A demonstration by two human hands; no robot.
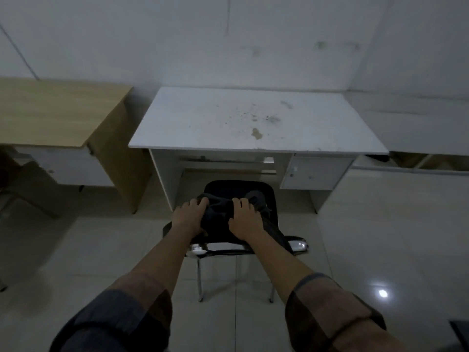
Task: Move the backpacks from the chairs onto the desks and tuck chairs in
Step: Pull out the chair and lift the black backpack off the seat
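A dark backpack (221,212) lies on the seat of a black chair (266,191) with a chrome frame, standing in front of a white desk (203,118). My left hand (189,218) grips the backpack's left side, fingers curled into the fabric. On the bag's right side my right hand (245,219) grips it the same way. Both forearms reach forward over the chair's backrest. The chair stands pulled out from the desk, its front edge near the desk's knee space. The desk's top bears only stains.
A wooden-topped desk (58,110) stands to the left with a dark chair (15,179) partly under it. A white cabinet or ledge (418,123) runs along the right wall. The floor is pale glossy tile with a light reflection (382,293).
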